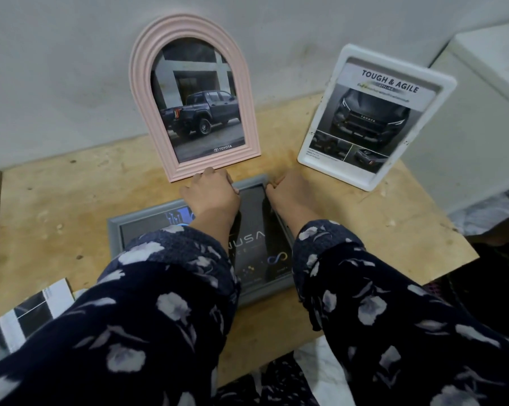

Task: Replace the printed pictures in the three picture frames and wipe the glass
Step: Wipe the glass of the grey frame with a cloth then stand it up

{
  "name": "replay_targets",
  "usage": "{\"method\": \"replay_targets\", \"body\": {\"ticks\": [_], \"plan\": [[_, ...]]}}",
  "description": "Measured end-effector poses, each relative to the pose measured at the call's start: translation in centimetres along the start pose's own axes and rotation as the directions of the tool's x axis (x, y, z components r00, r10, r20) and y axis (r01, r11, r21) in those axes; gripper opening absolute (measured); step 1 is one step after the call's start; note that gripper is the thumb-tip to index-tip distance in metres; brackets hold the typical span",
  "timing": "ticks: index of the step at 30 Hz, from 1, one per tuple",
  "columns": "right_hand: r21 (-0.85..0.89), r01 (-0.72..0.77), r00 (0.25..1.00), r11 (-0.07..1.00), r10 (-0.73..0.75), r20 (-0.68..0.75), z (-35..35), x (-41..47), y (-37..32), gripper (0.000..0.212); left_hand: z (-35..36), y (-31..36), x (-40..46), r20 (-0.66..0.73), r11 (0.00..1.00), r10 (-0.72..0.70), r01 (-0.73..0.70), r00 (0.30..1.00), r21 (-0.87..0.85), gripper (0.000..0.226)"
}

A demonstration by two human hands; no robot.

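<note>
A grey rectangular frame point(114, 230) lies flat on the wooden board with a dark printed picture under its glass. My left hand point(210, 194) and my right hand point(288, 190) both grip its far edge, fingers curled over the rim. Behind them a pink arched frame point(147, 118) leans upright against the wall, showing a dark pickup truck. To its right a white rectangular frame point(312, 142) stands tilted, holding a "Tough & Agile" car print. My dark floral sleeves cover much of the grey frame.
The wooden board point(57, 200) ends at the right front in an angled edge. Printed sheets point(27, 315) lie at the left front corner. A white box-like object point(482, 92) stands at the right beside the wall. Dark fabric lies below the board's right edge.
</note>
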State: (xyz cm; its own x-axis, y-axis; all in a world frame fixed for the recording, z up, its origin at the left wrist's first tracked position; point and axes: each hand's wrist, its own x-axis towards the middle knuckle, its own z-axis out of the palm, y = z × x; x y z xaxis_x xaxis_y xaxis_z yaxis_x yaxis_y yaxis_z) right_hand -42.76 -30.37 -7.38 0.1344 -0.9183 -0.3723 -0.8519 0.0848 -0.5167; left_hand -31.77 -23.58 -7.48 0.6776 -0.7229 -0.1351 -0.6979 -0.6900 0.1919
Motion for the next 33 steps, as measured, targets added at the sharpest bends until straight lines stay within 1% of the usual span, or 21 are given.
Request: {"method": "replay_targets", "body": {"ticks": [2,6,9,15,17,21,23,25,30,33], "plan": [[-0.007,-0.015,1.0,1.0,0.015,0.0,-0.1,-0.6,0.4,0.019,0.0,0.1,-0.1,0.0,1.0,-0.005,0.005,1.0,-0.012,0.021],[0.003,0.008,1.0,1.0,-0.008,0.01,-0.6,-1.7,1.9,0.031,0.0,0.0,-0.3,0.004,0.998,-0.013,0.013,1.0,-0.053,0.02],[-0.006,0.025,1.0,1.0,-0.025,0.017,-1.0,-2.5,3.0,0.023,0.1,0.1,-0.3,-0.014,0.998,-0.021,0.02,1.0,-0.068,0.019],[-0.054,0.047,0.999,0.997,-0.046,0.019,-1.4,-3.8,4.1,0.017,0.1,0.2,-0.5,-0.038,0.995,-0.025,0.022,0.999,-0.097,0.019],[-0.054,0.044,0.999,0.998,-0.044,0.015,-1.7,-3.9,4.3,0.016,0.2,0.3,-0.4,-0.047,0.994,-0.031,0.026,0.998,-0.11,0.02],[-0.012,0.033,0.998,0.999,-0.033,0.055,-1.7,-4.6,5.3,0.019,0.5,0.3,-0.8,-0.064,0.991,-0.051,0.043,0.997,-0.124,0.02],[-0.026,0.047,0.998,0.999,-0.046,0.046,-1.7,-5.0,6.2,0.015,0.6,0.4,-0.9,-0.068,0.991,-0.058,0.049,0.996,-0.128,0.019],[-0.027,0.064,0.998,0.998,-0.063,0.027,-1.6,-5.5,6.7,0.015,0.5,0.5,-0.8,-0.082,0.99,-0.055,0.044,0.995,-0.135,0.019],[0.008,0.109,0.994,0.994,-0.109,0.03,-1.6,-7.3,8.5,0.021,0.4,0.7,-2.1,-0.114,0.998,0.003,-0.01,0.993,-0.06,0.026],[0.038,0.083,0.995,0.996,-0.085,0.052,-2.2,-7.6,8.4,0.014,0.9,1.0,-5.2,-0.142,0.987,0.159,-0.162,0.977,-0.011,0.047]]}}
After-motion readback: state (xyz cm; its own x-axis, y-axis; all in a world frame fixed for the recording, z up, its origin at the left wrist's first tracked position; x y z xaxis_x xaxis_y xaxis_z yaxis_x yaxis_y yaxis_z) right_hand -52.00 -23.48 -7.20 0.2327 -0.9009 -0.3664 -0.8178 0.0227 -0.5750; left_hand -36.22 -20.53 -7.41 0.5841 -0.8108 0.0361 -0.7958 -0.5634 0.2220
